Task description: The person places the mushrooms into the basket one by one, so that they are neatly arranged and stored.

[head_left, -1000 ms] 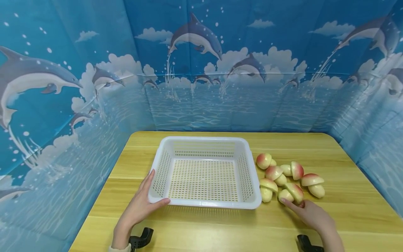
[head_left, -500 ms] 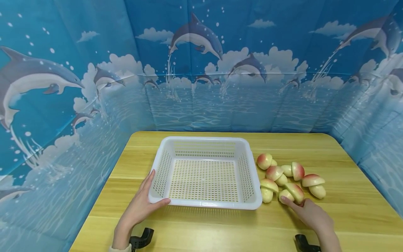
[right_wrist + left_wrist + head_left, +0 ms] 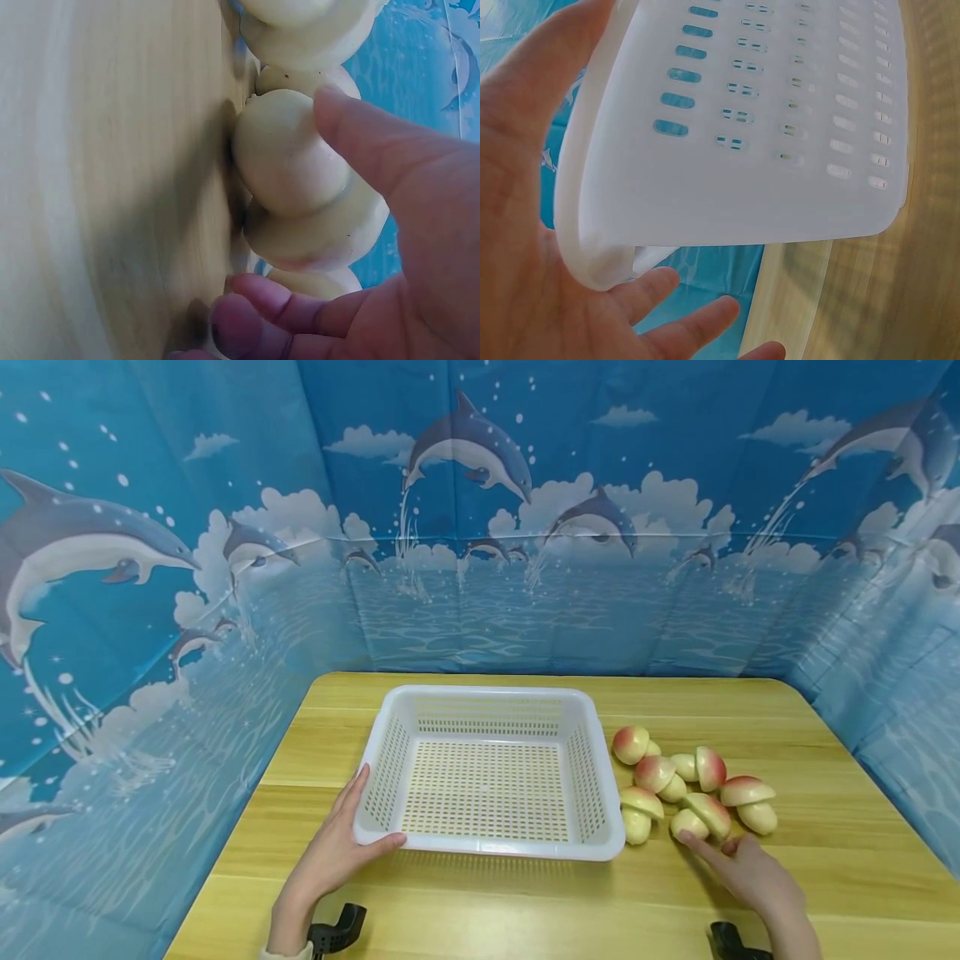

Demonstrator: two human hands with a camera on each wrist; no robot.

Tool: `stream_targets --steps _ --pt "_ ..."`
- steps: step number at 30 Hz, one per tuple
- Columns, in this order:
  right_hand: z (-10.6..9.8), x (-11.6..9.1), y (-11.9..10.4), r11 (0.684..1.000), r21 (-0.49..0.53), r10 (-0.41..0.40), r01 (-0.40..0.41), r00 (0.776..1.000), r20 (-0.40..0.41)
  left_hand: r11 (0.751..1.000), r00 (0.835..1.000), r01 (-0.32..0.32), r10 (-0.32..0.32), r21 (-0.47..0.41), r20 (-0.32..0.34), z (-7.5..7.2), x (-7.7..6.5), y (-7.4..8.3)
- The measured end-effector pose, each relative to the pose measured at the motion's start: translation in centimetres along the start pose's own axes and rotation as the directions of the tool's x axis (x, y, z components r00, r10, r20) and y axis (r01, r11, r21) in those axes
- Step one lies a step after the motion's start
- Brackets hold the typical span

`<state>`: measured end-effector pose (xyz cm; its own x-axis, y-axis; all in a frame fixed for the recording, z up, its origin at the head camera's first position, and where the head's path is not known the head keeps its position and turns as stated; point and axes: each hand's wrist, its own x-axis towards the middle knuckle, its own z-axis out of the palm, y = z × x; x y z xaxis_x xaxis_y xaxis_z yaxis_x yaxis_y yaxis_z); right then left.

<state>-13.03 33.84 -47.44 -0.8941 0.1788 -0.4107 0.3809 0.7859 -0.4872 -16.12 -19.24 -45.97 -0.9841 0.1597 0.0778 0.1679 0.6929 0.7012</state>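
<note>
A white plastic basket [image 3: 487, 845] with slotted walls stands on the table, nothing inside it. My left hand [image 3: 330, 852] grips its near left corner, the thumb over the front rim and the fingers along the left side. In the left wrist view the fingers [image 3: 697, 322] spread below the rim. To the basket's right, my right hand [image 3: 753, 872] holds a pale yellow toy mushroom [image 3: 707, 814] with a reddish cap, lying on its side. The thumb presses the stem, plain in the right wrist view, and the curled fingers [image 3: 277, 307] lie close by the cap.
Several similar mushrooms [image 3: 654, 774] lie grouped behind and beside the held one, one [image 3: 637, 814] close to the basket's right wall. The light wooden table [image 3: 487, 918] ends at a blue dolphin-print curtain [image 3: 465, 610] at the back and sides.
My right hand has shifted slightly to the right, and the mushroom at its thumb has moved a little the same way. My left hand and the basket stay put.
</note>
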Motion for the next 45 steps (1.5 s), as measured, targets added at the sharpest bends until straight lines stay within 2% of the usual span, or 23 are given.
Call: stream_targets --steps 6,12,20,32,45 --pt "0.9 -0.4 0.1 1.000 0.023 0.015 -0.014 0.998 -0.061 1.000 1.000 0.000 0.000 0.003 0.001 0.1 -0.1 -0.2" --pt "1.3 -0.1 -0.1 0.995 0.099 0.044 -0.033 0.993 -0.112 1.000 1.000 0.003 -0.003 -0.006 0.001 0.2 -0.1 -0.3" --pt "1.6 0.7 0.1 0.981 0.196 0.035 -0.005 0.988 -0.149 1.000 1.000 -0.002 0.002 -0.012 -0.003 0.2 0.0 -0.3" --pt "1.3 1.0 -0.2 0.976 0.219 0.029 0.013 0.983 -0.184 1.000 1.000 -0.001 0.001 -0.016 -0.005 0.2 0.0 -0.3" --pt "1.2 1.2 -0.2 0.987 0.161 0.027 0.021 0.957 -0.289 1.000 1.000 0.004 -0.004 -0.016 0.004 0.2 0.1 -0.3"
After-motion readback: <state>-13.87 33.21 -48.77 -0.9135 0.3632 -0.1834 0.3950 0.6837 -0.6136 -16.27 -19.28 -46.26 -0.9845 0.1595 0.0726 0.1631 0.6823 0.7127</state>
